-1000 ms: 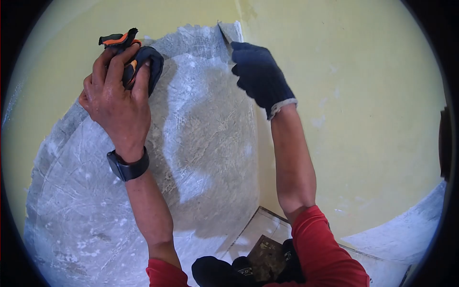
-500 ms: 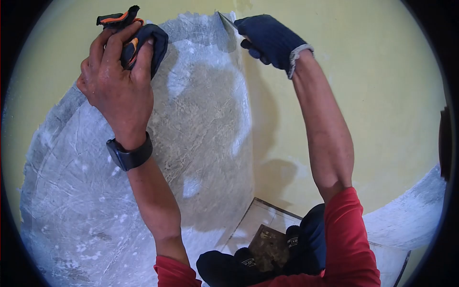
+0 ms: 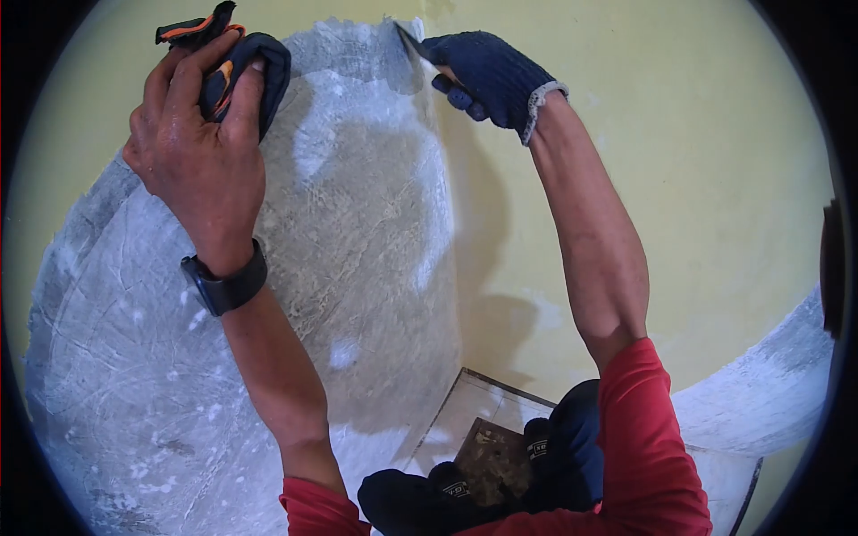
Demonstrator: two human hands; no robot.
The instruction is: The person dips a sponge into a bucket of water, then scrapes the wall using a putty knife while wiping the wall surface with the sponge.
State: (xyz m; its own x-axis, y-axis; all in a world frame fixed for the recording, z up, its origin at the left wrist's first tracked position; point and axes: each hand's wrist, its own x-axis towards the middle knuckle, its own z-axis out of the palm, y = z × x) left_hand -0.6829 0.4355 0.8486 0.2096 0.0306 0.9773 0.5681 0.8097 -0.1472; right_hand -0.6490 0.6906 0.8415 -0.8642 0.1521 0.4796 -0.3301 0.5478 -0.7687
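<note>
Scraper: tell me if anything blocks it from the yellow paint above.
Nothing visible does: the scraper, in the right hand, has its tip at the top of the grey patch, beside the paint. The left hand and its dark bundle are farther left.

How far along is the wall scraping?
Partway, it seems. Done: the broad grey patch, bare of yellow. In hand: the gloved right hand has a blade at its top edge; the left hand holds a dark bundle. Left, if all yellow goes: paint above the patch and across the right-hand wall.
</note>
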